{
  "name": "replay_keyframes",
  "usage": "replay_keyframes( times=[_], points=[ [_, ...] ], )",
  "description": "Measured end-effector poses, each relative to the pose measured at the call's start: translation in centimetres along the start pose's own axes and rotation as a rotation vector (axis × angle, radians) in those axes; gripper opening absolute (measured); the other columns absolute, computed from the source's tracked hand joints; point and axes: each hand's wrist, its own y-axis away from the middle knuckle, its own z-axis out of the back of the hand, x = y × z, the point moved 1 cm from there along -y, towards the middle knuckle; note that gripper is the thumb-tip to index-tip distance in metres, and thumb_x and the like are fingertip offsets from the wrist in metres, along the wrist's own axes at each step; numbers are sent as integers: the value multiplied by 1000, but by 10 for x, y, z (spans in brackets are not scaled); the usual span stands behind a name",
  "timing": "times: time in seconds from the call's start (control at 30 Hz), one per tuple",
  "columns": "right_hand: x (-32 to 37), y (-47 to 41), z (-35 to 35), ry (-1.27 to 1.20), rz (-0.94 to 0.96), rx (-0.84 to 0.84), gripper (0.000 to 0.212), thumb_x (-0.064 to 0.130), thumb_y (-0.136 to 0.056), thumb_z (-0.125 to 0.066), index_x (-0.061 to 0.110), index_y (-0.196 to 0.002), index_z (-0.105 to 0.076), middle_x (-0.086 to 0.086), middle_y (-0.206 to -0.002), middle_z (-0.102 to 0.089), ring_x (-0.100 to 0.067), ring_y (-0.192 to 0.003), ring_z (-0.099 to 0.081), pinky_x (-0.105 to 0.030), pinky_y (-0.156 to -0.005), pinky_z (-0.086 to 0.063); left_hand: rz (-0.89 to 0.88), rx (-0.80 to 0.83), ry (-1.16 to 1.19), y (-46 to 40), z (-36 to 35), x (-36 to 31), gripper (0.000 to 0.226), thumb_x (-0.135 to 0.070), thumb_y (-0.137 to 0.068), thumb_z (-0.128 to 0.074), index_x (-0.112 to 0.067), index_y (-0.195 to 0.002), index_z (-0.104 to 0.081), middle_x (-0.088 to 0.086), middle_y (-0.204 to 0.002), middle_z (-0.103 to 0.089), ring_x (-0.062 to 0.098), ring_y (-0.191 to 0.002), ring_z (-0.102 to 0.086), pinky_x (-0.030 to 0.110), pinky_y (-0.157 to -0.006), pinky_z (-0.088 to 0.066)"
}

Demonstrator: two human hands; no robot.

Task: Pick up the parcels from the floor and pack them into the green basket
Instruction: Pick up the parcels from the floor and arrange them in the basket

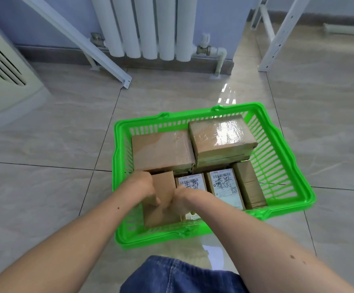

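Observation:
The green basket (pixel 286 157) sits on the tiled floor ahead of me, holding several brown cardboard parcels. Two taped parcels (pixel 163 151) (pixel 220 136) lie along its far side. Two labelled parcels (pixel 224 187) and a plain one (pixel 249 183) stand at the near right. My left hand (pixel 144 187) and my right hand (pixel 182 199) both grip a plain brown parcel (pixel 163 210) standing in the basket's near left corner. My fingers curl round its upper edge from either side.
A white radiator (pixel 146 26) stands on the wall behind the basket, with pipes and valves at its foot. White metal frame legs (pixel 77 39) (pixel 277 39) slant down left and right. A cream appliance (pixel 3 70) is at far left. My denim-clad knee (pixel 182 275) is below.

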Motion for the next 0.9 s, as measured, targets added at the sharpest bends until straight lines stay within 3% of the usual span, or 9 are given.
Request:
replay_keyframes(
  times=[0.1, 0.2, 0.3, 0.37, 0.47, 0.67, 0.8, 0.83, 0.9],
  points=[
    [-7, 8, 10, 49, 44, 47, 62, 44, -96, -50, 8, -145, -39, -12, -150, -41, -35, -132, -48, -45, -105, -46, 24, 82, -60, 2, 11, 1, 49, -41, -78, -78, -3, -104, -62, 13, -103, -74, 25, -82, -76, 35, -78, -61],
    [-16, 17, 23, -2, 33, 74, 66, 55, -95, -44, 9, -143, -44, -13, -144, -50, -34, -126, -54, -47, -102, -48, 53, 18, -153, 7, 29, -2, 37, -44, -87, -66, -9, -80, -56, 8, -88, -78, 20, -71, -75, 27, -73, -56],
    [-27, 33, 43, -92, 16, 28, 70, 60, -94, -41, 3, -135, -50, -14, -132, -59, -31, -109, -66, -38, -87, -51, 43, -72, -228, 18, 51, -13, 28, -42, -92, -58, -14, -90, -56, 3, -85, -77, 18, -65, -69, 27, -77, -56],
    [-35, 49, 61, -162, 39, -42, 63, 55, -94, -46, -2, -117, -60, -18, -123, -64, -29, -90, -68, -34, -83, -51, 25, -104, -246, 30, 68, -23, 20, -35, -92, -55, -17, -100, -60, 3, -95, -77, 18, -79, -72, 31, -84, -56],
    [-51, 87, 92, -263, 38, -145, 51, 49, -93, -51, 1, -82, -61, -17, -88, -68, -24, -62, -53, -28, -63, -44, 36, -200, -159, 55, 92, -35, 29, -29, -89, -56, -16, -112, -64, 5, -110, -73, 23, -101, -71, 33, -84, -54],
    [-77, 197, 139, -446, -10, -258, 52, 41, -88, -57, -9, -90, -69, -26, -75, -65, -22, -67, -53, -28, -63, -40, 37, -304, 127, 140, 153, -61, 34, -41, -91, -54, -17, -113, -65, 7, -121, -67, 29, -113, -62, 34, -83, -46],
    [-80, 277, 156, -521, -28, -357, 40, 33, -85, -59, 10, -55, -48, -13, -67, -52, -29, -69, -58, -29, -62, -41, 25, -323, 263, 211, 191, -74, 41, -45, -89, -55, -24, -124, -59, 5, -130, -61, 29, -121, -57, 37, -94, -45],
    [-80, 299, 160, -539, -36, -385, 39, 32, -84, -59, 13, -55, -43, -13, -66, -50, -31, -69, -57, -31, -62, -42, 12, -307, 293, 229, 200, -76, 43, -46, -87, -56, -25, -125, -58, 4, -131, -61, 29, -122, -56, 37, -95, -46],
    [-79, 344, 169, -577, -53, -410, 36, 34, -84, -61, 3, -67, -56, -20, -72, -59, -33, -75, -61, -37, -70, -50, -30, -279, 331, 266, 217, -81, 47, -47, -84, -58, -24, -126, -57, 3, -131, -62, 29, -121, -57, 37, -97, -48]
  ],
)
